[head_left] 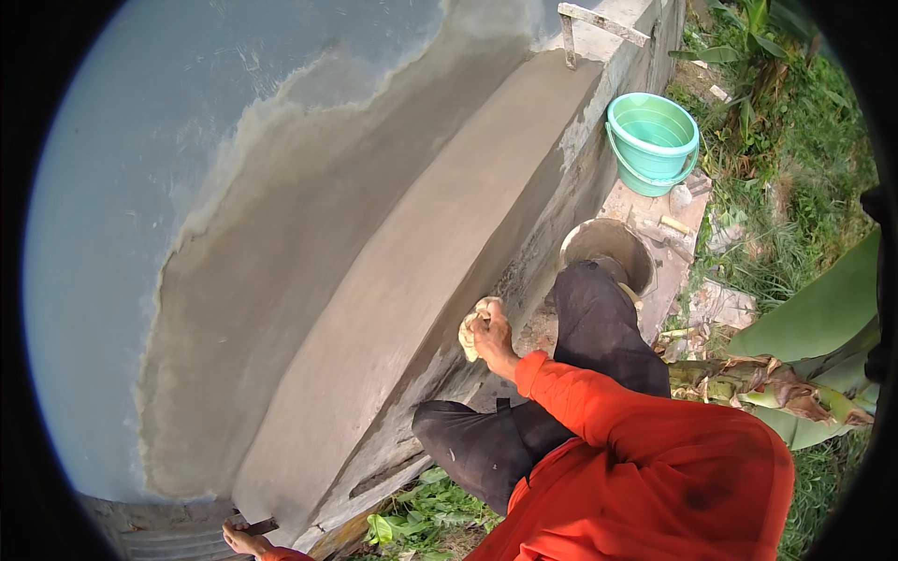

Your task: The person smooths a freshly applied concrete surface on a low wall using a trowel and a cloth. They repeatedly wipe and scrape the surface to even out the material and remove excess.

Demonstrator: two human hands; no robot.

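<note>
My right hand [496, 341] is closed around a pale yellow sponge [479, 327], held at the outer edge of the smooth grey plastered ledge [402, 252]. At the lower left, my left hand [245, 539] grips a dark, narrow tool [254, 525] at the near end of that ledge; its exact kind is hard to make out. A wide strip of damp, brownish plaster [309, 215] lies beside the ledge, bordering a blue-grey surface [168, 168] with an uneven edge.
Beyond my knee stands a dirty mortar bucket [645, 254]; behind it is a teal bucket [655, 173] with a handle. A wooden-handled trowel [669, 236] lies on a board. A wooden frame piece [603, 23] rests on the wall's far end. Banana leaves [823, 299] and grass border the right.
</note>
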